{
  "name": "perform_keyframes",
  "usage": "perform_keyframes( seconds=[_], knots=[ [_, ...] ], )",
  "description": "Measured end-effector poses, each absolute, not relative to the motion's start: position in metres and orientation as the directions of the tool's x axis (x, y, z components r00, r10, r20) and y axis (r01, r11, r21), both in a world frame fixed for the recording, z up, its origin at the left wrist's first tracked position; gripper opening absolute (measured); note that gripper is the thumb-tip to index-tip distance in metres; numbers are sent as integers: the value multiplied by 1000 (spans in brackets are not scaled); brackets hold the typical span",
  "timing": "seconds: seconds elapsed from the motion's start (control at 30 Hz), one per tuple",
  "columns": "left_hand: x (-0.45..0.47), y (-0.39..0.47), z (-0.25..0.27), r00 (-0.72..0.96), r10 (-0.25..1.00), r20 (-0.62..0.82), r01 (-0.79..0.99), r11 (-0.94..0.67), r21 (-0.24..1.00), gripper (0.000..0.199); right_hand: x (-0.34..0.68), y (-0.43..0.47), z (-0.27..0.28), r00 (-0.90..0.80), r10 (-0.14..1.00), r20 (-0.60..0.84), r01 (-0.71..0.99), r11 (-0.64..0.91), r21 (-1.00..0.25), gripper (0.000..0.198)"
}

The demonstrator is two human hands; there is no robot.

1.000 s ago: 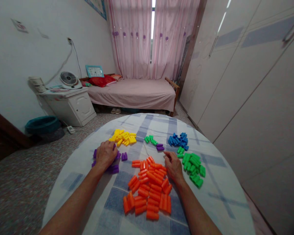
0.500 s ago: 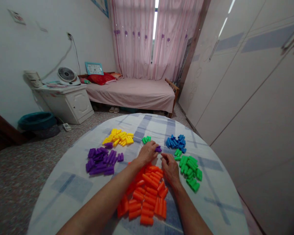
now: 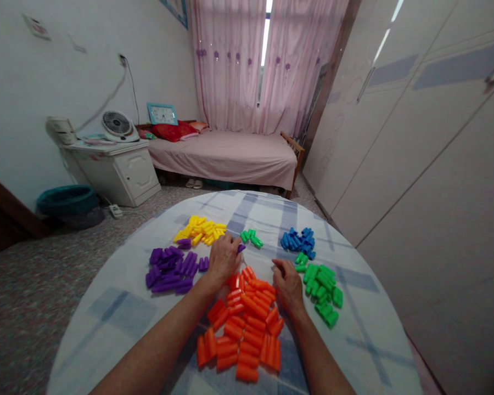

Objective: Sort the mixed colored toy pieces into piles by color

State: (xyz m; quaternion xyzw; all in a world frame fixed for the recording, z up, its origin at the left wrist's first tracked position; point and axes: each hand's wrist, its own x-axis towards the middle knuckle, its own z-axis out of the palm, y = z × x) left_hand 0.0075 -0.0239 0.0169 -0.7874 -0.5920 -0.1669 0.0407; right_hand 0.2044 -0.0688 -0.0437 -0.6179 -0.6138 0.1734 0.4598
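Observation:
My left hand [image 3: 225,257] is closed around a purple plastic piece [image 3: 241,248], whose end sticks out past the fingers. It hovers between the purple pile [image 3: 170,269] and a few loose green pieces [image 3: 252,238]. On the right, my right hand [image 3: 287,280] rests by the edge of the orange pile [image 3: 247,329], its fingers curled and the index finger pointing inward; whether anything is in them is hidden. Just right of that hand lies the green pile [image 3: 323,285].
Yellow pieces [image 3: 200,229] lie at the far left of the round table [image 3: 119,329], and blue pieces [image 3: 298,241] at the far right. Beyond stand a bed [image 3: 230,156], a white cabinet [image 3: 134,173] with a fan [image 3: 118,125], and a wardrobe [image 3: 395,137].
My left hand has moved left with the purple piece, away from the right hand. More green pieces at the back and orange pieces beneath are uncovered. The right hand has barely moved.

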Motion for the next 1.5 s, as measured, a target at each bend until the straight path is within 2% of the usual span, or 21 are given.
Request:
perform_keyframes(
  seconds=[0.1,0.17,0.47,0.77,0.9,1.03,1.1,1.17,1.3,1.5],
  knots=[
    [-25,-36,16,90,942,322,992,-114,55,24,204,-69,-43,199,915,350,589,174,-789,27],
    [-37,-42,10,41,939,341,997,-59,42,24,205,-69,-42,200,915,351,586,175,-791,27],
    [-38,-48,-12,129,884,450,987,-156,24,22,205,-72,-41,191,913,361,616,175,-768,27],
    [-38,-42,-19,50,921,387,992,-90,85,29,206,-30,-34,122,936,331,708,151,-690,34],
    [-37,-43,-16,37,928,370,990,-85,114,28,187,-2,-30,63,916,397,779,204,-594,34],
    [-38,-42,-16,41,924,381,989,-92,116,28,172,12,-30,54,917,395,883,141,-447,34],
    [-39,-42,-18,47,917,396,989,-98,110,29,169,14,-31,58,928,368,903,108,-415,31],
    [-39,-41,-19,50,914,404,989,-102,108,30,171,16,-32,80,934,348,893,88,-441,27],
    [-40,-41,-20,55,912,406,989,-107,106,29,180,14,-28,104,950,296,756,118,-644,27],
    [-39,-42,-21,66,906,418,990,-112,87,30,198,-28,-11,-185,976,119,557,203,-805,34]
  ],
)
